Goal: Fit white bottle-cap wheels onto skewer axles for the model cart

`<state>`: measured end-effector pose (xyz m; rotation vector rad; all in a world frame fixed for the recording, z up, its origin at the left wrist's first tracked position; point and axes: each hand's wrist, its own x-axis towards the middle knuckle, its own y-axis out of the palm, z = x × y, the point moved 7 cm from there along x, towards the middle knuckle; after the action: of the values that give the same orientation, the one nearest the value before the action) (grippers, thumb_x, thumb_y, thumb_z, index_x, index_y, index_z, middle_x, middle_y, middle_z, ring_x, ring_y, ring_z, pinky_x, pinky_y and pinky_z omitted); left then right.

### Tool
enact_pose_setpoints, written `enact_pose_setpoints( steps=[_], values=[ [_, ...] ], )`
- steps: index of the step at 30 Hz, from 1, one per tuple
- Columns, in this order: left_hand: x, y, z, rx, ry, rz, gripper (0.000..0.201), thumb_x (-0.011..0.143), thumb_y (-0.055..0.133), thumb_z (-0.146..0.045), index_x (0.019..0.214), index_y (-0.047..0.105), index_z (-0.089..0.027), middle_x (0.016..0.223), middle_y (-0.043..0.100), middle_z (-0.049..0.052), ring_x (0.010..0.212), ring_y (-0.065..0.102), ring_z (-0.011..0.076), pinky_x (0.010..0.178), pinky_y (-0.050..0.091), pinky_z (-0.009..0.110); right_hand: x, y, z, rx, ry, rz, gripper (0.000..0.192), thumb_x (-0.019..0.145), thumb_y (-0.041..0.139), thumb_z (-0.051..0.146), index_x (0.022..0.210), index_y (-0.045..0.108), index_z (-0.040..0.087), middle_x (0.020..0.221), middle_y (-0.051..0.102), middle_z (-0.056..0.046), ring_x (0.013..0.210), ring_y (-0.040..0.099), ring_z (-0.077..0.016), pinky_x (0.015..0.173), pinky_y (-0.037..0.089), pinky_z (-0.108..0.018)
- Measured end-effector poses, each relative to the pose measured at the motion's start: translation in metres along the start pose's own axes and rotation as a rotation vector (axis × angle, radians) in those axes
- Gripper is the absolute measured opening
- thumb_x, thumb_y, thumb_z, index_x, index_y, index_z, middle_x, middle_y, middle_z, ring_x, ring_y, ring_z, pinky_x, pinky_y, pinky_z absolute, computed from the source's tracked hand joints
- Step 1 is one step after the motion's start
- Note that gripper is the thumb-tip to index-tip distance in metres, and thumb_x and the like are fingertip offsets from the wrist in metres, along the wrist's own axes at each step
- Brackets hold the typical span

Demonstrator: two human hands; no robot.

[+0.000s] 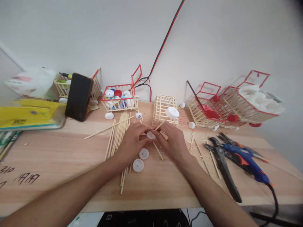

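Note:
My left hand (133, 140) and my right hand (173, 141) meet over the middle of the wooden table (59, 164). Between the fingertips sits a white bottle cap (151, 135), pinched from both sides. My right hand also grips a thin wooden stick (161, 125) that rises toward a second white cap (172, 112) fixed on its far end. Two loose white caps (140, 160) lie on the table just below my left hand. A pile of wooden sticks (118, 132) lies beside and under my left hand.
A blue glue gun (246, 159) and black pliers (222, 165) lie at the right. Stick-built carts stand along the wall: a plain cage (163, 107), one with bottle caps (119, 97), two red-framed ones (210, 108). A propped phone (79, 96) and yellow package (28, 115) are at the left.

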<state>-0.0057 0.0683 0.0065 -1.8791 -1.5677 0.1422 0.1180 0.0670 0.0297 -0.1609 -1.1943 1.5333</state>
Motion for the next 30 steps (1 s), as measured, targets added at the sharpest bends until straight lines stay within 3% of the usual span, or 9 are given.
enact_pose_setpoints(
  steps=[18, 30],
  values=[
    [0.0007, -0.0012, -0.0032, 0.027, 0.002, 0.01, 0.021, 0.075, 0.069, -0.018, 0.095, 0.065, -0.02, 0.094, 0.064, 0.0, 0.094, 0.053, 0.0184, 0.085, 0.039, 0.032, -0.0001, -0.0001, -0.0021, 0.034, 0.095, -0.009, 0.014, 0.088, 0.054, 0.027, 0.08, 0.062, 0.019, 0.076, 0.061, -0.003, 0.069, 0.055, -0.0144, 0.06, 0.041, -0.025],
    [-0.0005, -0.0009, 0.0014, 0.083, -0.012, -0.023, 0.019, 0.074, 0.069, -0.019, 0.093, 0.065, -0.02, 0.09, 0.067, -0.001, 0.089, 0.053, 0.0187, 0.078, 0.04, 0.031, -0.0006, 0.0038, -0.0021, 0.051, 0.088, -0.004, 0.013, 0.088, 0.054, 0.027, 0.082, 0.062, 0.019, 0.078, 0.063, -0.003, 0.072, 0.056, -0.0153, 0.065, 0.042, -0.026]
  ],
)
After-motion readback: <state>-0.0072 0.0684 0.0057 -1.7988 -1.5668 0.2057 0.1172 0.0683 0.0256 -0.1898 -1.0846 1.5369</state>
